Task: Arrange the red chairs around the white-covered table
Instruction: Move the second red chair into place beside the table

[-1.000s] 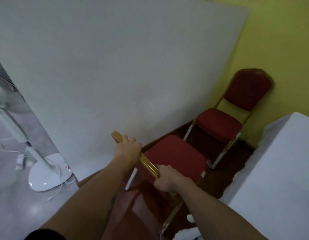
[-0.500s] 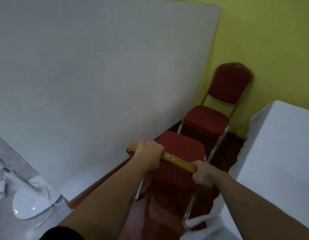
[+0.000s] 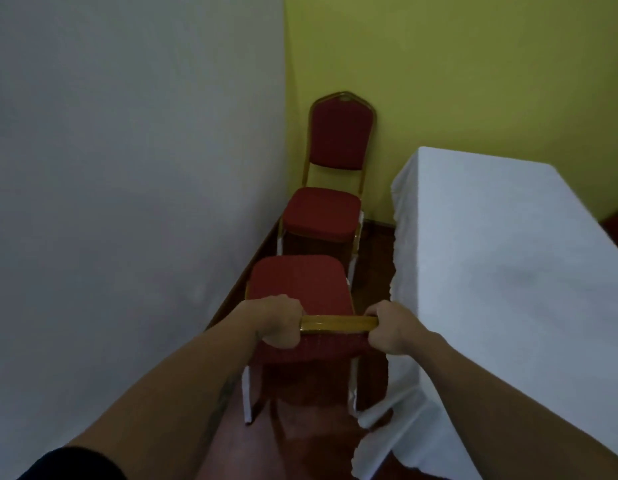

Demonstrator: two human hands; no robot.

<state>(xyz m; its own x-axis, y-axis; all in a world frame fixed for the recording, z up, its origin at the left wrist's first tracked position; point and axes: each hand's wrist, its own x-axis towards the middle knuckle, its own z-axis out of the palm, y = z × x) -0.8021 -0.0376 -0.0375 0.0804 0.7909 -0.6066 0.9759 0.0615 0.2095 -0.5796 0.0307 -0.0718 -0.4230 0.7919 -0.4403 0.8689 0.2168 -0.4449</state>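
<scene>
Both grips, left hand [image 3: 278, 325] and right hand [image 3: 392, 329], were closed on the near chair [image 3: 297, 289] top rail. Its seat pointed away, parallel to the desk [image 3: 508, 254] edge; the desk lay just right, nearer the right hand.

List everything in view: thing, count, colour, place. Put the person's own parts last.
Held chair: one, red seat, gold top rail, nearest, between wall and table.
Far chair: one, red with gold frame, in the corner, facing the camera.
Table: one, white-covered, on the right.
White wall: one, on the left.
Yellow wall: one, at the back.
Floor: dark red-brown, glossy.
Left hand: closed on the rail's left end.
Right hand: closed on the rail's right end.
</scene>
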